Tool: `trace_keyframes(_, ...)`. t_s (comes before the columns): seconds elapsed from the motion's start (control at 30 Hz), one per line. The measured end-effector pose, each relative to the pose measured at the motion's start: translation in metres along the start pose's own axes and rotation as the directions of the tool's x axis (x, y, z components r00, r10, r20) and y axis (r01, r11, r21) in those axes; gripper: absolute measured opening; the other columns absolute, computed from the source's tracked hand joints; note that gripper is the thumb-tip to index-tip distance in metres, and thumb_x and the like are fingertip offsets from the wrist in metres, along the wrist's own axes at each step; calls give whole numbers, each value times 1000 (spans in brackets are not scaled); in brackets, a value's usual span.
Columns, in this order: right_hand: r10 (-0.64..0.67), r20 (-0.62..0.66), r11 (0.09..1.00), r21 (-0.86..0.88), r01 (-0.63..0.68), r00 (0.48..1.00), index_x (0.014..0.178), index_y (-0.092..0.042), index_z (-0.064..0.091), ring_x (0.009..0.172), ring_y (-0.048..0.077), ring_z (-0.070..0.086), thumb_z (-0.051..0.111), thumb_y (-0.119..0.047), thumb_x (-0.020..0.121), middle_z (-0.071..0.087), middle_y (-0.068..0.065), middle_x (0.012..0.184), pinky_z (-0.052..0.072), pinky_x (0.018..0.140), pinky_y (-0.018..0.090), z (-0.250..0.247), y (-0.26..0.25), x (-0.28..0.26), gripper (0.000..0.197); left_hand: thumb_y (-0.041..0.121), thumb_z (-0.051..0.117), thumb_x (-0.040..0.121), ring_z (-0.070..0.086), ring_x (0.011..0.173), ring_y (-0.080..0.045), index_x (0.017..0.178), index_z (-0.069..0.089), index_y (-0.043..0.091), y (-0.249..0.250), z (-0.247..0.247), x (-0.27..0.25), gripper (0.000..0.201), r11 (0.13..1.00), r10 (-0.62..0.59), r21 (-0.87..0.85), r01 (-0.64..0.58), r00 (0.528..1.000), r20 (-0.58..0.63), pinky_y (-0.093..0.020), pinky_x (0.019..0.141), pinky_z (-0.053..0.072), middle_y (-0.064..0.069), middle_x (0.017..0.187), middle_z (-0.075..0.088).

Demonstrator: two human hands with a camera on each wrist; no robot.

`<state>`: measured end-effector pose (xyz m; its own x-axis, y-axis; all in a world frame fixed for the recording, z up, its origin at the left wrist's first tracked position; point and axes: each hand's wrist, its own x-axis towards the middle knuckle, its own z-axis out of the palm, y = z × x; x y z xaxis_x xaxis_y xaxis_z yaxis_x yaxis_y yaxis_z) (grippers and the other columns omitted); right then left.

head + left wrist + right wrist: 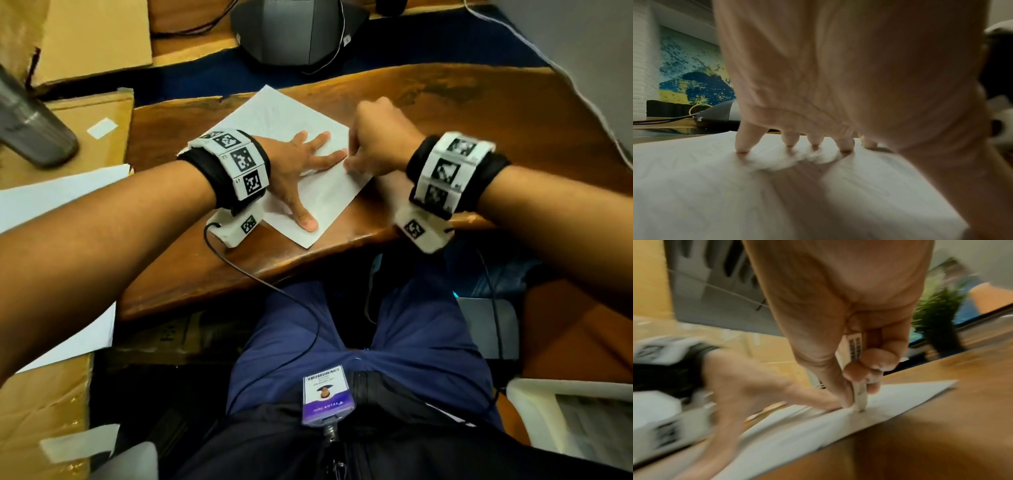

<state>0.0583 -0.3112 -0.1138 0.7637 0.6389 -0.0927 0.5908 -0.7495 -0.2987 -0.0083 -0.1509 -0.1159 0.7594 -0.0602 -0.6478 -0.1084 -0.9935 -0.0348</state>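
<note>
Curled round a slim white pen [859, 394], the right hand [380, 137] has a narrow grip with the tip down on the sheet of paper [270, 113] near its right edge, by the front edge of the worktop [479, 102], while the left hand [294, 168] lies flat, pinning the sheet. Marking looks like the step in hand; the next stroke needs the sheet held steady. Blur hides the pen's label, and the head view hides the pen.

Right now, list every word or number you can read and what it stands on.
"TELUS": upside down on the ID badge; its other print is too small.
Label on the slim white tool in the right hand: blurred.
Faint writing on the paper sheet: unreadable.
Wrist bands: code squares only.
</note>
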Motion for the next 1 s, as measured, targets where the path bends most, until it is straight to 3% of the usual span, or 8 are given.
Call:
trace_keyframes(0.17, -133, 232, 991, 33, 128, 964, 80, -12, 78, 58, 13, 61, 84, -26, 75, 68, 0, 66, 52, 58, 25, -2, -20, -14, 16, 74, 74, 57, -25, 147, -27, 149, -15, 49, 7, -6, -4, 131, 1000, -22, -2, 22, 999, 26, -63, 118, 5, 5, 157, -35)
trace_keyframes(0.27, 12, 86, 998, 59, -17, 996, 91, -6, 78, 65, 13, 64, 86, -24, 76, 68, 0, 74, 56, 59, 27, -14, 4, 9, 25, 79, 74, 49, -27, 147, -26, 142, -28, 53, 3, -2, 1, 140, 1000, -25, 15, 25, 999, 31, -64, 117, 6, 11, 155, -38)
trace_keyframes(0.43, -178, 192, 982, -22, 185, 965, 79, -10, 76, 61, 13, 60, 82, -23, 75, 66, -2, 68, 47, 56, 24, 7, -21, -18, 15, 74, 75, 57, -26, 146, -28, 149, -17, 50, 4, -3, -2, 132, 1000, -9, -1, 9, 999, 31, -64, 117, 4, 6, 157, -35)
trace_keyframes(0.57, -12, 123, 998, 61, 5, 992, 85, -10, 80, 62, 10, 65, 87, -29, 74, 72, 1, 73, 49, 50, 20, -15, 9, 5, 22, 78, 73, 50, -25, 147, -26, 142, -28, 53, 4, -3, 0, 139, 999, -29, 25, 28, 999, 37, -64, 117, 5, 10, 155, -38)
trace_keyframes(0.63, -67, 53, 998, -14, 68, 996, 85, -7, 78, 71, 21, 67, 85, -25, 74, 72, 7, 79, 56, 59, 33, -4, 2, 1, 22, 77, 73, 52, -25, 147, -27, 144, -26, 51, 5, -3, -1, 138, 998, -41, 39, 40, 998, 40, -62, 118, 5, 9, 155, -37)
trace_keyframes(0.73, -227, 157, 972, -22, 233, 961, 75, -12, 77, 60, 13, 61, 82, -23, 73, 68, 1, 67, 49, 58, 25, 11, -22, -22, 12, 76, 72, 56, -23, 148, -28, 149, -18, 47, 7, -5, -1, 133, 999, -35, 39, 34, 999, 36, -61, 118, 4, 5, 157, -35)
trace_keyframes(0.9, -28, 62, 999, 33, 26, 998, 89, -8, 78, 68, 16, 65, 87, -28, 73, 72, 5, 80, 52, 55, 27, -11, 10, 2, 26, 79, 72, 46, -22, 148, -27, 143, -27, 52, 5, -1, 1, 141, 999, -34, 39, 33, 999, 26, -63, 118, 5, 9, 156, -36)
trace_keyframes(1.0, -202, 108, 978, -26, 206, 973, 78, -8, 75, 70, 22, 60, 81, -22, 72, 65, 3, 71, 51, 63, 30, 10, -21, -23, 17, 79, 70, 48, -24, 147, -28, 147, -21, 50, 6, -3, 0, 138, 999, -24, 30, 23, 999, 41, -62, 118, 5, 8, 155, -37)
